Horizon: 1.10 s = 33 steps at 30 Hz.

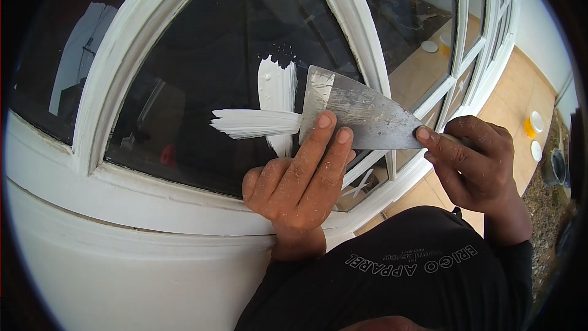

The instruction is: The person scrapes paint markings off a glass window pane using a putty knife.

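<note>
My right hand (474,162) is closed round the handle of a wide putty knife (367,116), its index finger reaching onto the narrow end of the metal blade. The blade is scuffed and carries a pale smear near its broad edge. Two outstretched fingers of my left hand (300,187) lie on the blade's lower side; its other fingers are bent, and its thumb is mostly hidden. Just left of the blade, crossed strokes of white paint (278,101) mark a dark window pane (190,86). The upright stroke has a ragged top with small flakes above it.
White window frames (98,98) curve around the panes, above a white wall (141,270). More panes run off to the right, one with a white cross (363,182). On the tiled floor (511,98) stand a yellow-and-white tub (533,124) and a white lid (536,151).
</note>
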Tool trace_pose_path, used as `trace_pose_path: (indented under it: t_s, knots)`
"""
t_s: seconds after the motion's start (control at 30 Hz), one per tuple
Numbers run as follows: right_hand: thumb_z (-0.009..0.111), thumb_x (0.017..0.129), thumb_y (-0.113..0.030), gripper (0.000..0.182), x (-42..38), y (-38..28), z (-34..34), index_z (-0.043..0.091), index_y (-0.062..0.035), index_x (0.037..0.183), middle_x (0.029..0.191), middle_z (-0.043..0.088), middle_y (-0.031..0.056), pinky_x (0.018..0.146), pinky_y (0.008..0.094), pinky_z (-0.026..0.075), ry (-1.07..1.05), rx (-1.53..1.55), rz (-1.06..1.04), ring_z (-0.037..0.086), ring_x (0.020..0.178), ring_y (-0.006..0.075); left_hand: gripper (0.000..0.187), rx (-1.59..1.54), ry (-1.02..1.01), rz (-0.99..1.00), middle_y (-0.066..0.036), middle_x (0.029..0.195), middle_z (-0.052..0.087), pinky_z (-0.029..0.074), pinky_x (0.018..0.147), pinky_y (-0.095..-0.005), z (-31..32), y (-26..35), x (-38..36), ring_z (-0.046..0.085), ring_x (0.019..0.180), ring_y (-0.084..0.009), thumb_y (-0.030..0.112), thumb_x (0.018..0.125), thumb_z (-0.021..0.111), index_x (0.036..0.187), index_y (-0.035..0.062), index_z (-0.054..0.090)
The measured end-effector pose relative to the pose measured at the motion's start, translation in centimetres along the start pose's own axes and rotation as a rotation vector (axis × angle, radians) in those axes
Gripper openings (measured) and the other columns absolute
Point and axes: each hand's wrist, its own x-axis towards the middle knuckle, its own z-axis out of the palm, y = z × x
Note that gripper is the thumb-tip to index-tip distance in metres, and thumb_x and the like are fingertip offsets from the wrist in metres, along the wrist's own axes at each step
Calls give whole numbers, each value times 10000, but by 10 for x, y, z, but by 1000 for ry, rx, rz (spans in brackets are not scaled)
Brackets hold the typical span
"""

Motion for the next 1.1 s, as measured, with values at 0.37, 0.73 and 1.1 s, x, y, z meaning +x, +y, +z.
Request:
trace_pose_path:
  t_s: [0.37,0.73,1.1]
  knots:
    - [780,723,-10,481,7,-5,-3,736,-81,1196,742,587,66,480,297,447,-17,20,-18,568,548,162,175,-3,37,5,101,1085,778,219,502,-223,5,0,-3,391,505,-41,236,846,786,1019,260,796]
    - [791,734,-15,489,11,-7,-7,733,-84,1215,738,585,76,482,297,449,-40,11,-11,574,554,159,216,-9,44,13,72,1098,778,237,510,-214,5,-2,-3,407,512,-41,136,868,733,1040,249,795]
    - [784,733,-15,468,14,-11,-10,747,-90,1193,736,581,75,482,299,453,-59,6,-1,579,550,163,225,-32,32,35,58,1108,777,250,498,-209,2,-2,-3,411,504,-38,121,852,738,1031,242,798]
